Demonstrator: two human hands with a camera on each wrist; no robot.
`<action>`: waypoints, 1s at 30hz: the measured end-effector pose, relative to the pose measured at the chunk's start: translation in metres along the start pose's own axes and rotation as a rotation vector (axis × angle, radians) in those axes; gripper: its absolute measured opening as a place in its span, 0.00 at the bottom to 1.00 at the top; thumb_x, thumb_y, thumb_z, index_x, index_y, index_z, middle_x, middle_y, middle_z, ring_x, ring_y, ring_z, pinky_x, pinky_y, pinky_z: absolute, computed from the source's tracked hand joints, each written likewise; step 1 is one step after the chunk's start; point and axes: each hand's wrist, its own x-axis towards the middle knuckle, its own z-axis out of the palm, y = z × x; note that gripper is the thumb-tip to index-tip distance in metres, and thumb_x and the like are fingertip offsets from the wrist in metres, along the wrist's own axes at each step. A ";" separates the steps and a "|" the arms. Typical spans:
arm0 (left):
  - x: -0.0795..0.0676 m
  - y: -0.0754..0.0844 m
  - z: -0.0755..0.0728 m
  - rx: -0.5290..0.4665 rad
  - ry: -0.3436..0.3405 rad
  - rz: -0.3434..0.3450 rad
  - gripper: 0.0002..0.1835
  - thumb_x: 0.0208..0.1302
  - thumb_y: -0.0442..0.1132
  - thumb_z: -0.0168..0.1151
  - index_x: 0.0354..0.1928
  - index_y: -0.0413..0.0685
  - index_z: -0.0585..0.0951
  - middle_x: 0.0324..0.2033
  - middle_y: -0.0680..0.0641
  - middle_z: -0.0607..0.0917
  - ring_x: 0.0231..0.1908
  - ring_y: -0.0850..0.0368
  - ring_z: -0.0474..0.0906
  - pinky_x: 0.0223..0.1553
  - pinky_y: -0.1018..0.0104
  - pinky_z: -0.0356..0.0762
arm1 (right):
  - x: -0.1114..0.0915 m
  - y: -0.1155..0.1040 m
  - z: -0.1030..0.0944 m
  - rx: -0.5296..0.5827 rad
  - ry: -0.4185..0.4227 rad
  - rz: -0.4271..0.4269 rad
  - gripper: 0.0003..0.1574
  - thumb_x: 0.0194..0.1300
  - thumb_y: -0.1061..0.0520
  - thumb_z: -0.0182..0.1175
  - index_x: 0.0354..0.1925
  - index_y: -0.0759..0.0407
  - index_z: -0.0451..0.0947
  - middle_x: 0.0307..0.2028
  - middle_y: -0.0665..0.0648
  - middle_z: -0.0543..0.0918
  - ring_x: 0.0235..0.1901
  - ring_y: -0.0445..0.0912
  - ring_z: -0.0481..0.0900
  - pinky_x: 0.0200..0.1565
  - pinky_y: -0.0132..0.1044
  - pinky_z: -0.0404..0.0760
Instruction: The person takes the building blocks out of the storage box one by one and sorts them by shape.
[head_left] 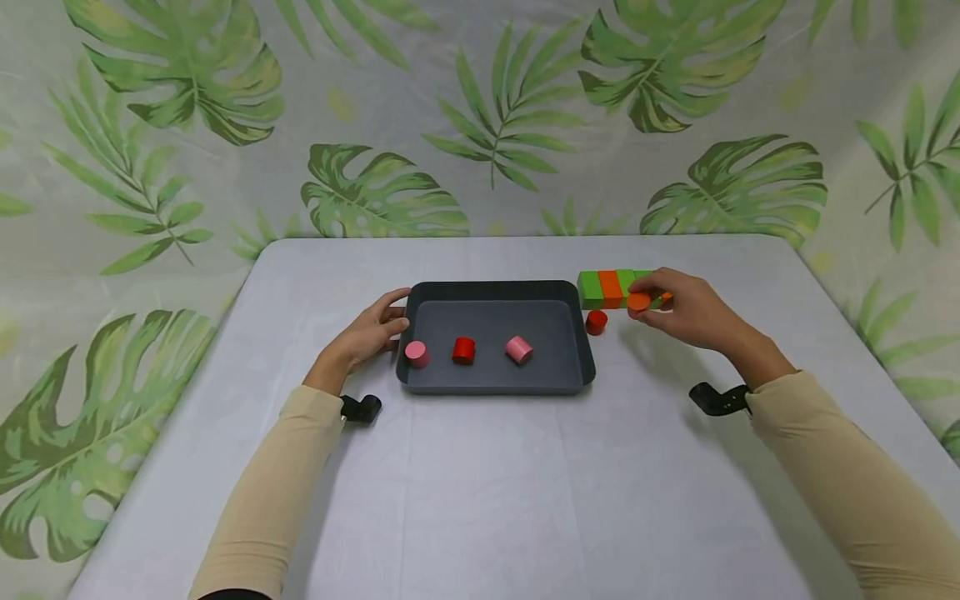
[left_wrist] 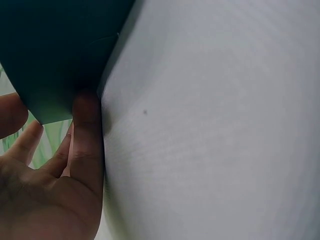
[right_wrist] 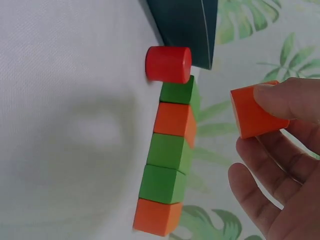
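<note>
My left hand (head_left: 367, 331) rests against the left side of a dark grey baking tray (head_left: 495, 389), its thumb and fingertips touching the rim. In the left wrist view the fingers (left_wrist: 86, 145) lie along the tray's outer wall (left_wrist: 55, 60), fairly straight. To the right of the tray, my right hand (head_left: 693, 310) pinches an orange cylinder (right_wrist: 252, 112) between thumb and fingers, raised beside a row of cubes. Inside the tray are a pink cylinder (head_left: 416, 354) at the left, a red cylinder (head_left: 463, 351) and another pink cylinder (head_left: 519, 350) lying tilted.
Green cubes (right_wrist: 168, 151) and orange cubes (right_wrist: 157, 216) form a touching row off the tray's upper right corner. A second red cylinder (head_left: 596, 322) stands just outside the tray's right wall. A leaf-patterned cloth (head_left: 510, 125) hangs behind the white table (head_left: 480, 500).
</note>
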 end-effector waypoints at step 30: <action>0.001 -0.002 -0.001 0.022 -0.004 0.011 0.34 0.77 0.36 0.46 0.79 0.65 0.50 0.75 0.38 0.61 0.70 0.41 0.65 0.68 0.44 0.68 | 0.010 0.023 0.037 0.087 -0.070 0.055 0.20 0.62 0.68 0.63 0.53 0.70 0.77 0.47 0.67 0.83 0.47 0.59 0.81 0.51 0.56 0.82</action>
